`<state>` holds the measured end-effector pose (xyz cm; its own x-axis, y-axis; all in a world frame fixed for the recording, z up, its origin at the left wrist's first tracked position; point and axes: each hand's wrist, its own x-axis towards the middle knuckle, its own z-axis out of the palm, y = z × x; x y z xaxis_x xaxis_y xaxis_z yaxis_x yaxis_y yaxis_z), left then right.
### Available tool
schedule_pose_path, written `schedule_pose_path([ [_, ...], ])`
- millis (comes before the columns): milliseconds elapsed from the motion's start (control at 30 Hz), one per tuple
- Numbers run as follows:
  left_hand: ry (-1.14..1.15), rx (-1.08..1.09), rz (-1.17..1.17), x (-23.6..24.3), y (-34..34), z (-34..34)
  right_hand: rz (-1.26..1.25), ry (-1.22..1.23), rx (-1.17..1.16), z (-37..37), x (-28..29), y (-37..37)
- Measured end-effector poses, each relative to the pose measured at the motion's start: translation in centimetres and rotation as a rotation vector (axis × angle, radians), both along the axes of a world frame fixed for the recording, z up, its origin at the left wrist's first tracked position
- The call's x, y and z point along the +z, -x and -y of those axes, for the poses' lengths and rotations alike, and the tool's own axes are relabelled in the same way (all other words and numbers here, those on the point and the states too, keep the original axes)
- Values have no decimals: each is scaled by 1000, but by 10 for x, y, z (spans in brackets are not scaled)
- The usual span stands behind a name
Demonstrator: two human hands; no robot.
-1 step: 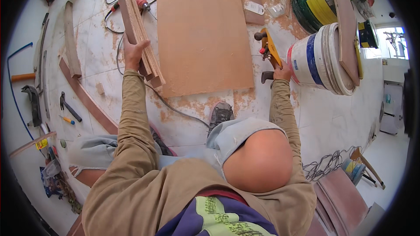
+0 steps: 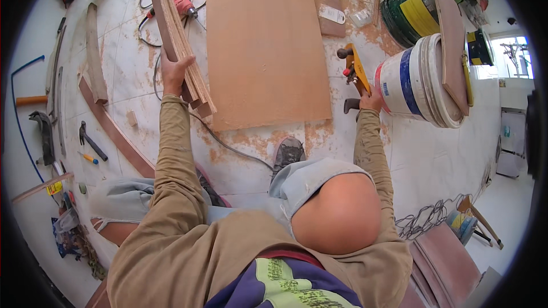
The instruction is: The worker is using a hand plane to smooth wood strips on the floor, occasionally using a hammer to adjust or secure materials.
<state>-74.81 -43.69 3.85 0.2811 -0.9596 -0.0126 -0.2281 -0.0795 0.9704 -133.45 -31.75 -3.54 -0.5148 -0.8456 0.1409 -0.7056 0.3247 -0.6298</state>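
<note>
My left hand (image 2: 174, 71) is closed round a bundle of long pale wooden strips (image 2: 188, 80), held at the left of a flat plywood sheet (image 2: 262, 40) on the floor. My right hand (image 2: 370, 100) grips a yellow hand plane (image 2: 357, 68) with a dark front knob and red part, just left of a white bucket (image 2: 405, 82) with blue and red bands. A corded red drill (image 2: 184, 4) lies behind the strips, its cable running toward my shoe (image 2: 288, 154).
Green buckets (image 2: 408, 14) stand at back right, a board (image 2: 454, 45) leaning across them. A curved wood strip (image 2: 120, 131), hammer (image 2: 91, 142), screwdriver (image 2: 88, 158) and other tools lie left. Tangled cables (image 2: 428, 217) and stacked boards (image 2: 434, 256) are at lower right.
The scene sits very slightly lower in the picture. Both my hands keep their holds on the strips and the plane.
</note>
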Motion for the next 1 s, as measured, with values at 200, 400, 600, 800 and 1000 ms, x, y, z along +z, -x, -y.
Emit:
schedule_pose_path([
  [200,-18,36,-124,10,-2,-11,-84,3,-116,-32,-31,36],
  [400,-69,-163,-217,16,29,-15,-198,-52,-119,-42,-41,45],
  [600,-64,-242,-446,17,87,-16,-96,-179,-38,-40,-20,46],
  [800,-78,-334,-341,-6,115,-23,-185,108,71,-43,13,0],
  [1000,-135,-430,-450,-5,206,-62,804,-161,355,-42,34,-137],
])
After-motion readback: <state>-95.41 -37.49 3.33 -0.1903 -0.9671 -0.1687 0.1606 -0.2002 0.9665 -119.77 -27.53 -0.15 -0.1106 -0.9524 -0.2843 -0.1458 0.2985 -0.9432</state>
